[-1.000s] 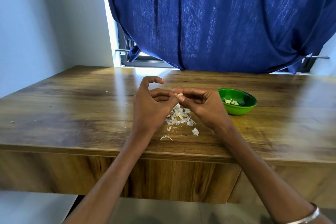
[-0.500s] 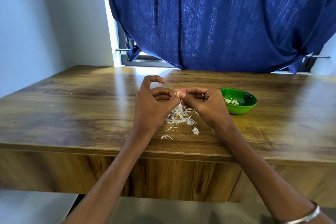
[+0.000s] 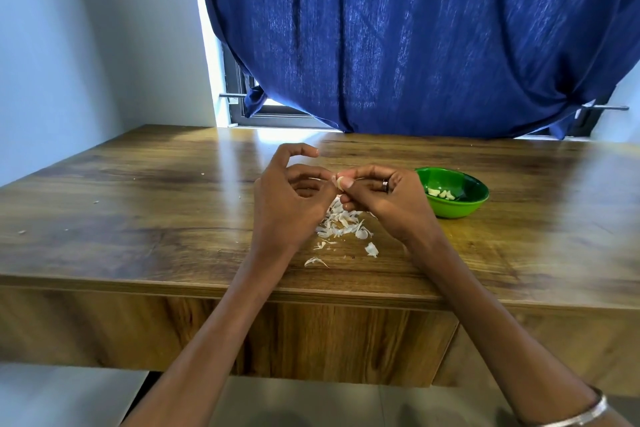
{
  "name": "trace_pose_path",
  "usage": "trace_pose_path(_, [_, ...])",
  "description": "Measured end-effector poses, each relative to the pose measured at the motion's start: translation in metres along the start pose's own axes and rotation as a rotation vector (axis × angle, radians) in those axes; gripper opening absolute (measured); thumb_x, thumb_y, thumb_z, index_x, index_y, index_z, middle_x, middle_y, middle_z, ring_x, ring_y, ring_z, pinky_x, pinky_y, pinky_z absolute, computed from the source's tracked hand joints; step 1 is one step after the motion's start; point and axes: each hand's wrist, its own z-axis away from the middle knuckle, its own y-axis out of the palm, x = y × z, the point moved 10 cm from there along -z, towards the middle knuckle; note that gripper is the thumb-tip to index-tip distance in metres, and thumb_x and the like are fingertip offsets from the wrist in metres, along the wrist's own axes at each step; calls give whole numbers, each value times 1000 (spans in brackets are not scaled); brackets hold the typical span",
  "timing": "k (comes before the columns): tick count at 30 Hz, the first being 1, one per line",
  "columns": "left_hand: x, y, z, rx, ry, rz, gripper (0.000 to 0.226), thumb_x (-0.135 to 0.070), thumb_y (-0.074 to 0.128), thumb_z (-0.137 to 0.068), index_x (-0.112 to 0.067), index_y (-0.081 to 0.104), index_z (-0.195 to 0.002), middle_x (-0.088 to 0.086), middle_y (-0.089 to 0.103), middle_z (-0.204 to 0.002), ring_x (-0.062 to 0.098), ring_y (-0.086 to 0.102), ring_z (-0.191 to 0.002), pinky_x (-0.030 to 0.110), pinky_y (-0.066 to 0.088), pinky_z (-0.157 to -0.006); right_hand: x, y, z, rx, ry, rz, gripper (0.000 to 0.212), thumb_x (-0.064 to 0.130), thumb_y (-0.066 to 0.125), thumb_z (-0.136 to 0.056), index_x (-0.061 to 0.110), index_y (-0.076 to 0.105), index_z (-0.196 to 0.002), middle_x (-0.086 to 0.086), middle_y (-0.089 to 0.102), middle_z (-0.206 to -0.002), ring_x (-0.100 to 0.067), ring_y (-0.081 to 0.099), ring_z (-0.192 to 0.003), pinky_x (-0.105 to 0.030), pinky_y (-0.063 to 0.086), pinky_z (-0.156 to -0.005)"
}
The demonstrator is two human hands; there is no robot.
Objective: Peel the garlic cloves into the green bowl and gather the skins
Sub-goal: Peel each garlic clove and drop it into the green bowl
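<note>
A dark blue curtain (image 3: 415,38) is hung across the window behind a wooden table (image 3: 138,218), and its lower folds are gathered just above the table's far edge. Two bare forearms are stretched over the near edge of the table, and a silver bangle (image 3: 571,418) is worn on the right one. The left hand (image 3: 291,204) and the right hand (image 3: 384,201) are brought together above the middle of the table. A garlic clove (image 3: 340,183) is pinched between the fingertips of both hands; the left index finger is raised and curled clear of it. A dark ring (image 3: 385,185) is seen on one right finger. The green bowl (image 3: 457,208) is set on the table just right of the right hand, and a few peeled cloves (image 3: 441,193) are held inside it. A loose pile of white skins (image 3: 341,224) is spread on the table directly under the hands, with a few scraps scattered toward the near edge.
</note>
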Motion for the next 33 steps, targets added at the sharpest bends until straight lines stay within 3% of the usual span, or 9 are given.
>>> trace_pose_path(9, [-6,-6,3,-38,40,-25,44,-9,87,-76,-12,61,-112,-14,73,-79,-2,72,-70,10,54,-66,0,-3,-1,-19,-29,45,18,9,76,-87,5,77,-104,-3,79,-87,-10,74,-74,-18,57,-68])
trace_pose_path(15, [-8,-5,3,-31,50,-3,47,-9,88,-75,-8,59,-112,-10,74,-79,0,73,-69,11,54,-65,4,2,0,36,-52,70,21,6,77,-84,20,77,-100,6,77,-90,-7,75,-80,-17,57,-71])
trace_pose_path(21, [-9,-4,4,-16,42,31,51,-11,89,-72,-8,58,-112,-6,76,-78,5,74,-69,16,57,-68,11,-1,0,-5,-138,160,22,5,79,-83,17,77,-100,7,77,-86,-9,75,-73,-18,58,-64])
trace_pose_path(28, [-6,-2,4,8,20,64,52,-11,91,-70,-10,57,-110,0,77,-78,12,75,-69,23,61,-69,15,-4,1,-37,-217,239,21,5,80,-81,15,78,-99,4,78,-89,-11,75,-74,-26,62,-67])
trace_pose_path(33, [-3,-1,3,23,-9,105,49,-7,89,-72,-7,54,-107,-1,77,-80,11,75,-69,19,58,-67,11,-5,-1,-35,-192,219,19,5,79,-82,13,79,-99,3,79,-88,-14,75,-73,-28,62,-67])
